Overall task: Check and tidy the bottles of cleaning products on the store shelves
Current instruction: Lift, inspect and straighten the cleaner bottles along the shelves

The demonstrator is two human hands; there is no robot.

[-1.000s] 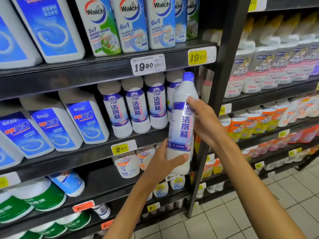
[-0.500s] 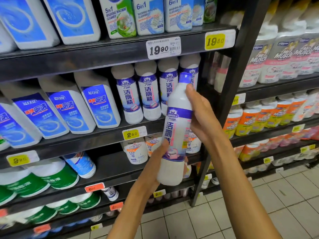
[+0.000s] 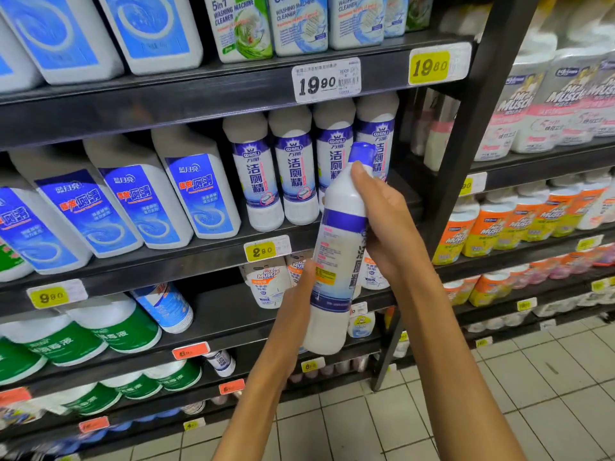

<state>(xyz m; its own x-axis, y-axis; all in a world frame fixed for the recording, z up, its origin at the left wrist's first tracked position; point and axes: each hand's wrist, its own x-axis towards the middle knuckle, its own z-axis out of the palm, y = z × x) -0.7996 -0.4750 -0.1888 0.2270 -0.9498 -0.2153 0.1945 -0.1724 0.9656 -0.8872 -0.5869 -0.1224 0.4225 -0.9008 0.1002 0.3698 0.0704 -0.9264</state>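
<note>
I judge the bottle [image 3: 336, 261] full, heavy, slick plastic; my right hand [image 3: 386, 227] grips its shoulder at one o'clock, left hand [image 3: 296, 304] clasps low.

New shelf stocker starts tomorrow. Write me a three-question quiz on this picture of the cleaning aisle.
1. True or false: both hands hold the white bottle with the blue cap.
2. Which side of its label faces the camera? A) front with large characters B) back with small print
3. The yellow price tag just left of the held bottle reads ____.

Key
1. True: the left hand holds it low down and the right hand grips the upper body.
2. B; the front wraps round to the right.
3. 2.80
</note>
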